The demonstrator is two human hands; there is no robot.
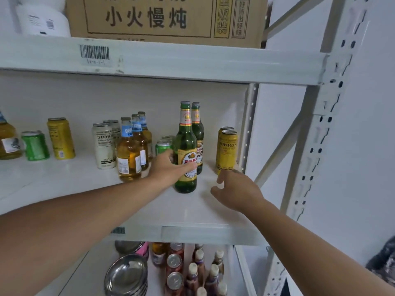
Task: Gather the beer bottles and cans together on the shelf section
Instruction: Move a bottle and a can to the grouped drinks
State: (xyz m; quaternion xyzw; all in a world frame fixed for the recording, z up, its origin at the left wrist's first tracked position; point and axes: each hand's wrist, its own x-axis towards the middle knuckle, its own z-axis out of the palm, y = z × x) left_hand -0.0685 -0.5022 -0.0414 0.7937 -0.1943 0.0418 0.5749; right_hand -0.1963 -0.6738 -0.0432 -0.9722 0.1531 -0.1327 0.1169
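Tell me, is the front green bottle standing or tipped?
Standing: the green bottle sits base-down on the shelf, cap on top, left hand gripping it.

Cardboard box, top shelf: large print "小火慢炖"; side panels in yellow and brown too blurred to read.
Shelf beam: barcode sticker, code line beneath not legible.
White can: "SIDK…", rest cut off.
Yellow can, right: "IDKRON", small line under it unreadable.
Front green bottle: red band with Chinese characters, partly covered, not readable.
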